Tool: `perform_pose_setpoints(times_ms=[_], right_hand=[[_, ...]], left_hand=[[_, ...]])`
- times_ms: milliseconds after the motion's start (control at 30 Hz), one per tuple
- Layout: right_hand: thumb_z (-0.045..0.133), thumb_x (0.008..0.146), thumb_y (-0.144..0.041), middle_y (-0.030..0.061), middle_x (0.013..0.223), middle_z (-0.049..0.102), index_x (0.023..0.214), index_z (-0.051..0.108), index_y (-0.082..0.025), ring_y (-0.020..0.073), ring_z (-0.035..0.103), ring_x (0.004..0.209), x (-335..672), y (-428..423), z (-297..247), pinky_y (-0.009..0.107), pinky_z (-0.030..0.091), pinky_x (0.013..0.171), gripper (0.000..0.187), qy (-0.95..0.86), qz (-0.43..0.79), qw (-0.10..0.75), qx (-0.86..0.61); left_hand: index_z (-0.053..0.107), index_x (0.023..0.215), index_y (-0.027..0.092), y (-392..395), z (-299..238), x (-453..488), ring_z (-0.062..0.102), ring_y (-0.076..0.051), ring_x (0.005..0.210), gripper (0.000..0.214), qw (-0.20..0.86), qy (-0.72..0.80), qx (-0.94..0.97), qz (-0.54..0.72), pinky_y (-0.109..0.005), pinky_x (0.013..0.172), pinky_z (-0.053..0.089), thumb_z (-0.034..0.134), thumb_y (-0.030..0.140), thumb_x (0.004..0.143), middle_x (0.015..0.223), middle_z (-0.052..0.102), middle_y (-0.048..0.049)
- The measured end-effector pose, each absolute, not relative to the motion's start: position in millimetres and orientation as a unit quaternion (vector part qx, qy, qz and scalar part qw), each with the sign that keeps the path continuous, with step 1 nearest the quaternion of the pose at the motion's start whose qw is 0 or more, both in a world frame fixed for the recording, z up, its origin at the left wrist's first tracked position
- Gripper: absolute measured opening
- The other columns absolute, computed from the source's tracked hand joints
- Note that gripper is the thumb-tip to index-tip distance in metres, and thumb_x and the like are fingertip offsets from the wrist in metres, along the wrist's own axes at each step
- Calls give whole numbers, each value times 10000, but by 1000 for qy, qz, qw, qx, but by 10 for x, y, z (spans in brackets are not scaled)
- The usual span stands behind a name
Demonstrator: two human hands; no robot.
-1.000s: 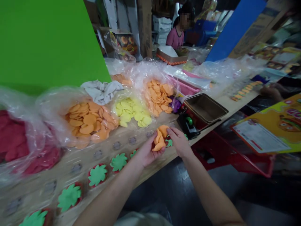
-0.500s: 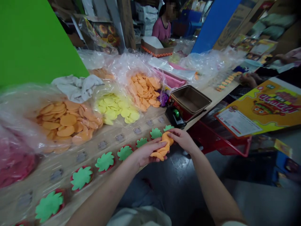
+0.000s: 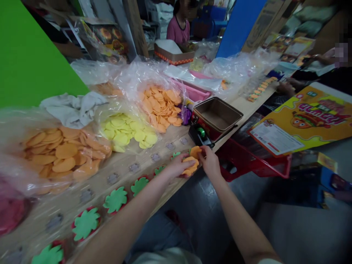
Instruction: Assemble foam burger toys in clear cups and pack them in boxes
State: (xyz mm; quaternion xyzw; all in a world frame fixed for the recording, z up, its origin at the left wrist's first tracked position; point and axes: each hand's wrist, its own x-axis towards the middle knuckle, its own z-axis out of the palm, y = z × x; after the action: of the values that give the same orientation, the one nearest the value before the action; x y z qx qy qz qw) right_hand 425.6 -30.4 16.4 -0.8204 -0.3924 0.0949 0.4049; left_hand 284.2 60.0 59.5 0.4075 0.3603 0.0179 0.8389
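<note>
Left hand: orange felt discs are cradled, fingers curled around the stack.
Right hand: closed together, a disc edge pinched at the fingertips.
Location: discs are held just above the wooden table, beside green felt leaf shapes.
Handling: judged light, soft, floppy; rim hold indicated.
Nearby: bagged yellow felt discs.

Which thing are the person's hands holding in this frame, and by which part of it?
The left hand holds a loose bunch of orange discs across its fingers; the right hand pinches the upper disc by its edge.
</note>
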Motion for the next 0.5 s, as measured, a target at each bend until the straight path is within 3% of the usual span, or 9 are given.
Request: perform_pose_setpoints(times_ms=[133, 300, 400, 500], right_hand=[[406, 851, -274, 89, 959, 558, 1033, 573, -173, 194, 536, 843, 4200, -355, 136, 318, 448, 780, 267, -439, 20, 322, -839], [355, 848, -151, 120, 1110, 513, 1207, 519, -160, 240, 426, 1006, 4111, -555, 132, 369, 380, 890, 394, -473, -71, 205, -854], [360, 813, -91, 117, 1174, 490, 1239, 509, -179, 260, 388, 1036, 4077, -624, 77, 382, 372, 879, 460, -482, -61, 134, -863], [354, 813, -85, 115, 1118, 504, 1251, 502, -189, 246, 398, 993, 4085, -613, 44, 368, 373, 870, 474, -472, -60, 138, -869]], left_hand=[[323, 1347, 289, 560, 565, 2805, 542, -110, 474, 858, 732, 330, 595, 13, -169, 367, 379, 736, 268, 595, 866, 633, -47], [354, 1345, 242, 505, 568, 2924, 391, -53, 296, 902, 601, 325, 729, -34, -167, 282, 275, 731, 210, 526, 806, 621, -46], [349, 1339, 225, 487, 530, 2998, 372, -45, 275, 923, 593, 341, 728, -48, -170, 268, 265, 737, 198, 501, 815, 617, -46], [312, 1353, 241, 469, 492, 2991, 395, -59, 284, 959, 624, 332, 706, -42, -181, 268, 291, 753, 220, 502, 802, 602, -32]])
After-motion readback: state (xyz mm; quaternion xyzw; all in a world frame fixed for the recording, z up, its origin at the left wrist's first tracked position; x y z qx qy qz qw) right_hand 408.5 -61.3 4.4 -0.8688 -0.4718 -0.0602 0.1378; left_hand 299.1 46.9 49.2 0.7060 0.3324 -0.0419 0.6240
